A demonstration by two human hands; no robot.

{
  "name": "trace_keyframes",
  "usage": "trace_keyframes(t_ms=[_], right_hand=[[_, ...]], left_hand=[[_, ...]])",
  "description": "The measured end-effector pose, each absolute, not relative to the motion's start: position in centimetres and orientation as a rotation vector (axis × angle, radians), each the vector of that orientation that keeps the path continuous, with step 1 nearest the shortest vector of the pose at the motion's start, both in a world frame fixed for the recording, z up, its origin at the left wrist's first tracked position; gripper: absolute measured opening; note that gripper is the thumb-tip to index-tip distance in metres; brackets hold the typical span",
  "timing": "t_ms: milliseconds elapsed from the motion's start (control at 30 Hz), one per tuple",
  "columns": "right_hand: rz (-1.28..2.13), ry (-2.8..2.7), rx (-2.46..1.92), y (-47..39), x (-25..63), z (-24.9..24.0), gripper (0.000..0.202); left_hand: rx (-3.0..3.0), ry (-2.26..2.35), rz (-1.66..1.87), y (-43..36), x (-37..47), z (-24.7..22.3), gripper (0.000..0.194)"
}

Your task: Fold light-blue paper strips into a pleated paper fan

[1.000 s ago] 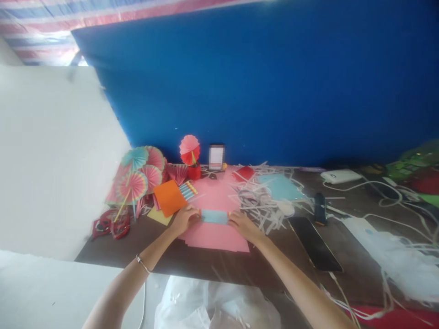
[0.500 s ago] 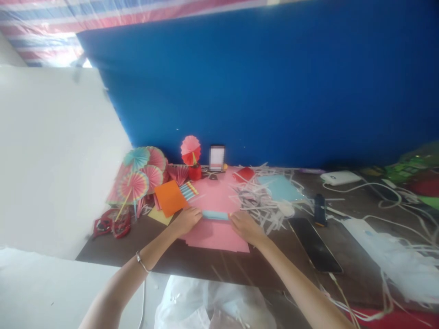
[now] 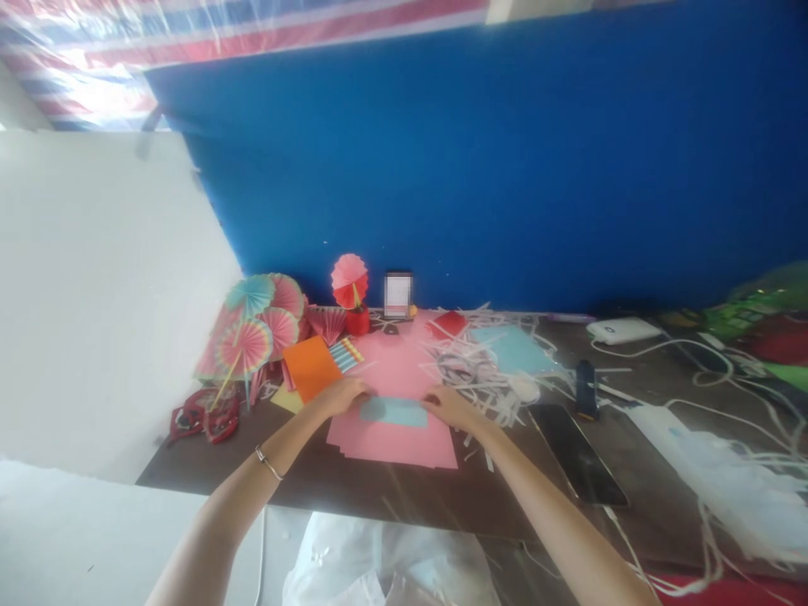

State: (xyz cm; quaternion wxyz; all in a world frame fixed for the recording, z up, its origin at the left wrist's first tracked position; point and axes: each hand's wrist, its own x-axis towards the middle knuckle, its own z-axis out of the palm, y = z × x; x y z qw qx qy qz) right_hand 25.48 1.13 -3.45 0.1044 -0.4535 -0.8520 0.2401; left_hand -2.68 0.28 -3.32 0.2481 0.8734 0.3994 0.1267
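Observation:
A light blue strip of folded paper point(image 3: 395, 411) is stretched between my two hands, above pink paper sheets point(image 3: 397, 448) stacked on the dark table. My left hand point(image 3: 346, 394) has its fingers closed at the strip's upper left corner. At the upper right corner my right hand point(image 3: 450, 405) pinches the same strip. Fingertips of both hands are partly hidden and blurred. Just beyond my left hand lie an orange square of paper point(image 3: 310, 369) and a small striped piece point(image 3: 346, 353).
Paper fans point(image 3: 245, 345) and red-handled scissors point(image 3: 205, 414) are at the left. A fan in a red pot point(image 3: 357, 321) stands behind. White paper strips point(image 3: 473, 370), a blue sheet point(image 3: 514, 348), a phone point(image 3: 579, 454) and cables point(image 3: 713, 404) spread over the right. A blue partition point(image 3: 473, 168) rises behind.
The blue paper has tilted or opened toward me, so a broader face shows below my fingers. Both hands keep hold of its ends. The camera view has shifted slightly.

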Motion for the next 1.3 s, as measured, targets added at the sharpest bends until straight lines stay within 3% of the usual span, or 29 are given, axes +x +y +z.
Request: trace_keyframes(t_ms=[333,567,767,1033,1200,1300], right_hand=[[0.51,-2.646,-1.208,0.0,25.3,-4.8,0.018],[-0.125,-2.883,-0.969,-0.8,25.5,-5.8,0.021],[-0.334,-2.925,-0.897,-1.2,25.3,-6.1,0.023],[-0.038,-2.864,-1.081,-2.0,24.8,-5.5,0.023],[0.449,-2.566,-1.452,-1.4,24.0,-5.2,0.01],[0.523,-2.549,-1.509,-0.9,23.6,-5.1,0.009]], left_hand=[[2.891,1.069,0.037,-0.1,-2.9,-4.8,0.017],[3.204,0.972,-0.194,-1.6,-1.8,-4.4,0.016],[3.228,0.932,-0.344,-3.1,-0.2,-2.4,0.023],[3.174,1.011,-0.45,-4.3,-0.2,-3.3,0.024],[2.858,1.237,-0.151,-3.8,-1.5,-3.3,0.021],[2.627,1.373,0.018,-2.8,-1.7,-3.4,0.027]])
